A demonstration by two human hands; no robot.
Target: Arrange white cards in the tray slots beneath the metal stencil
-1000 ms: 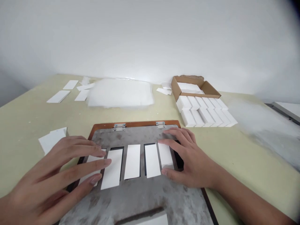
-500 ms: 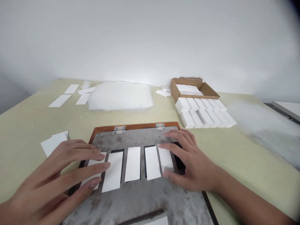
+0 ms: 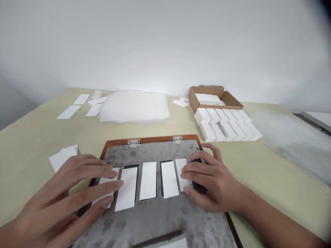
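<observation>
Left hand (image 3: 51, 201): fingers parted over two leftmost white cards (image 3: 126, 193), unchanged
Right hand (image 3: 217, 186): thumb apart, fingers drawn from far end of rightmost card (image 3: 180, 163) onto its right half
Row of cards (image 3: 148, 181): on metal plate (image 3: 155, 218), toward near edge of surface (image 3: 31, 155)

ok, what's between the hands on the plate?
In the head view, three white cards lie side by side on the metal plate between left hand and right hand.

Diffuse, fairly bright light washed the wall (image 3: 155, 41), with soft shade beneath the right hand (image 3: 216, 186). Blackness cut the corner at two o'clock; smeary blur marred the counter (image 3: 165, 128) toward three o'clock and the pale stack (image 3: 134, 107) toward ten.
</observation>
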